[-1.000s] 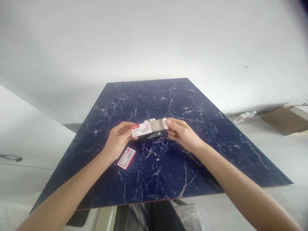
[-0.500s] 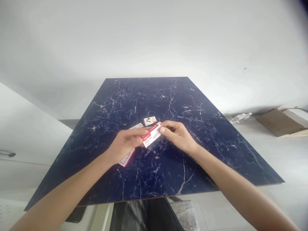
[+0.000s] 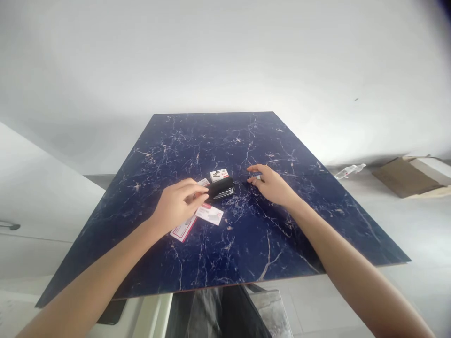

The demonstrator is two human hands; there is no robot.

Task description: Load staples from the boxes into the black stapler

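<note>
A black stapler (image 3: 221, 188) lies near the middle of the dark blue marble table (image 3: 229, 244). My left hand (image 3: 176, 205) reaches its near end, fingertips touching it in a loose curl. A small red and white staple box (image 3: 210, 214) lies flat on the table just in front of the stapler. Another red and white box (image 3: 183, 229) lies partly under my left hand. A third small box (image 3: 219, 175) stands behind the stapler. My right hand (image 3: 269, 184) hovers right of the stapler, pinching something small and pale between its fingertips.
A plastic bottle (image 3: 348, 172) and a flattened cardboard box (image 3: 405, 176) lie on the floor to the right. A white wall rises behind the table. Light grey furniture stands to the left.
Both hands held one red and white box between them. That box now lies on the table; my left hand has gone to the stapler and my right hand has drawn away to the right.
</note>
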